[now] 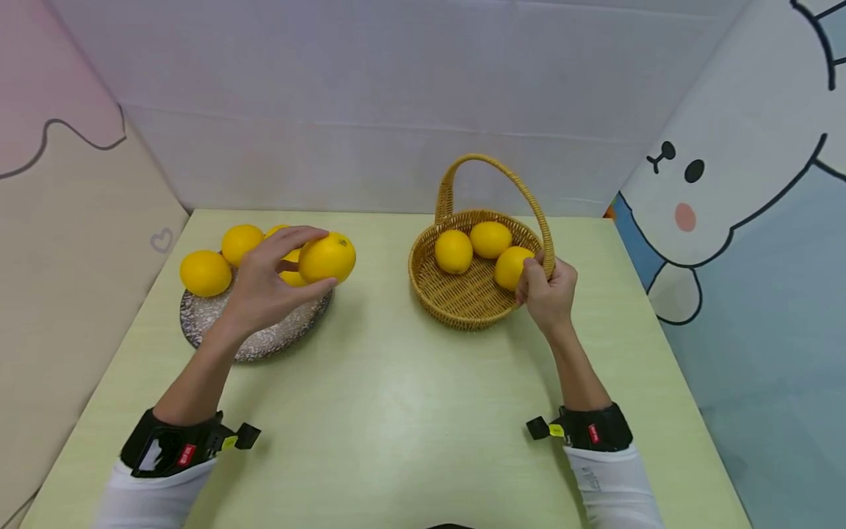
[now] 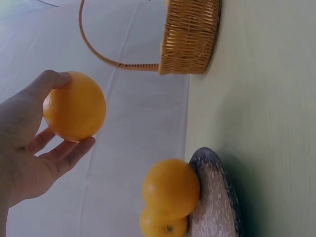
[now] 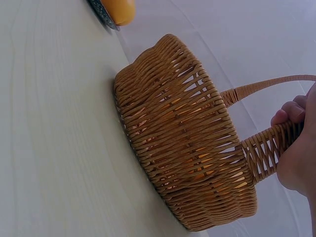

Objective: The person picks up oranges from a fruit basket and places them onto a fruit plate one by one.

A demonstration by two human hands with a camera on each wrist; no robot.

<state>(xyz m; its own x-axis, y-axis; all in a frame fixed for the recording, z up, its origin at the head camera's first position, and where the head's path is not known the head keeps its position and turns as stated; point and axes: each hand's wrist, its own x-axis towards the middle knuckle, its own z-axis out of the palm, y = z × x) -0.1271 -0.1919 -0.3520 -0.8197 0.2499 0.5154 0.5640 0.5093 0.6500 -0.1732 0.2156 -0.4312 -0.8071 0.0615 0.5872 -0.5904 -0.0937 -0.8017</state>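
My left hand (image 1: pixel 267 283) holds an orange (image 1: pixel 327 258) between thumb and fingers, raised above the right side of a speckled plate (image 1: pixel 277 334). In the left wrist view the held orange (image 2: pixel 75 106) is well off the table. More oranges (image 1: pixel 205 273) lie on the plate, some partly hidden behind the hand. My right hand (image 1: pixel 550 292) grips the handle of a wicker basket (image 1: pixel 463 297) low down, near the rim. Three oranges (image 1: pixel 453 252) sit inside the basket, which stands on the table.
The pale wood-grain table (image 1: pixel 410 426) meets a white wall (image 1: pixel 370 162) at its back edge. A wall panel with a cartoon drawing (image 1: pixel 727 191) stands on the right, and a pink and cream panel (image 1: pixel 73 257) on the left. The basket handle (image 1: pixel 492 160) arches high over the basket.
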